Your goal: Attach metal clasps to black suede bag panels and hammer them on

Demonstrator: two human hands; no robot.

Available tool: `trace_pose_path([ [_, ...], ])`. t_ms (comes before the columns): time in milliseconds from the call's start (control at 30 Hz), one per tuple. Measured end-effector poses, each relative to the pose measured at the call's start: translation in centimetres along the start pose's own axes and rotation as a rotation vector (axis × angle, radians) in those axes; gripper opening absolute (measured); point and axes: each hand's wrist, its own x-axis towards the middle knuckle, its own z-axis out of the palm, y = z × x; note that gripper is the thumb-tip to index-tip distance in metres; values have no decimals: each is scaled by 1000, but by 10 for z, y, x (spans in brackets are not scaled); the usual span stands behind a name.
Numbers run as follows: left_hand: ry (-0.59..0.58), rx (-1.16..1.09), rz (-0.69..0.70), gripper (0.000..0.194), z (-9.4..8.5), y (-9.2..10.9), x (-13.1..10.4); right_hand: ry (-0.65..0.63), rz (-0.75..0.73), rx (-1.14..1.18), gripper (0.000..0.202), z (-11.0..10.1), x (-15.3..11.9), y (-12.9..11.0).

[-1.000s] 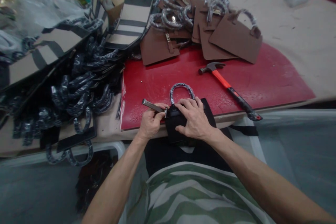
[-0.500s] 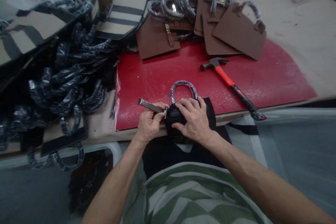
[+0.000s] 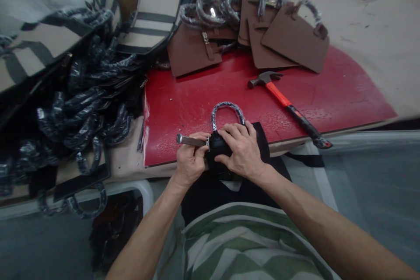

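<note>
My left hand (image 3: 191, 160) is closed round a metal punch-like rod (image 3: 192, 141), which points left. The rod's right end is at a small metal fitting on the left side of a black bag panel (image 3: 262, 140). My right hand (image 3: 241, 151) lies on the panel, fingers spread and thumb apart, pressing it against the table edge. From the panel's top rises an arched handle (image 3: 227, 104) in clear plastic wrap. Part of the panel is hidden under my right hand. A claw hammer (image 3: 287, 107) with an orange and black grip rests to the right, touched by neither hand.
The work is on a red board (image 3: 193, 96) at the table's front. Brown bag panels (image 3: 293, 41) with wrapped handles are stacked behind. Black wrapped handles (image 3: 83, 129) and striped panels (image 3: 157, 15) pile up on the left. White-framed bins (image 3: 370, 170) stand below the edge.
The metal rod has swung from a slant to nearly level, its outer end lower, and my left hand has shifted slightly right. My right hand keeps its place on the panel.
</note>
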Motion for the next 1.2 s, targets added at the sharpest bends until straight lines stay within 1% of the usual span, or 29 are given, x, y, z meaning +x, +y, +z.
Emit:
trace_pose_path([
  [167,0,66,39,9,3,5,3,0,-3,21,69,-1,0,1],
  [333,-23,65,45,12,5,8,4,-13,-4,59,68,-4,0,-3],
  [400,-30,71,44,14,5,9,4,-24,-34,111,65,-13,2,0],
  [433,-35,75,41,15,5,10,4,-10,-53,144,64,-20,2,5],
  [500,-42,78,33,16,6,10,4,81,-54,174,54,-39,1,23],
  [533,-45,77,27,17,7,10,4,149,-15,147,48,-50,0,36],
  [600,-47,67,17,17,8,10,3,260,154,-2,39,-72,-5,69],
  [633,-46,60,14,18,8,10,3,257,270,-104,40,-82,-8,86],
  [667,-43,55,15,18,9,10,3,209,384,-197,41,-91,-11,103],
  [700,-41,54,16,19,10,10,3,125,482,-248,41,-98,-12,118],
  [733,-40,54,19,20,10,10,3,32,570,-227,38,-103,-13,129],
  [800,-42,55,25,22,11,10,3,-113,711,-35,25,-110,-11,144],
  [833,-44,53,27,23,11,10,4,-155,761,91,18,-112,-8,146],
  [867,-44,49,29,24,11,10,4,-184,798,208,13,-113,-4,145],
  [933,-39,34,32,24,11,10,4,-238,832,386,11,-116,4,138],
  [1033,-37,12,44,25,11,9,4,-320,821,618,7,-119,11,117],
  [1133,-45,-7,40,23,11,7,5,-320,809,762,2,-125,9,87],
  [1200,-56,-18,23,21,11,7,5,-254,789,803,11,-134,4,63],
])
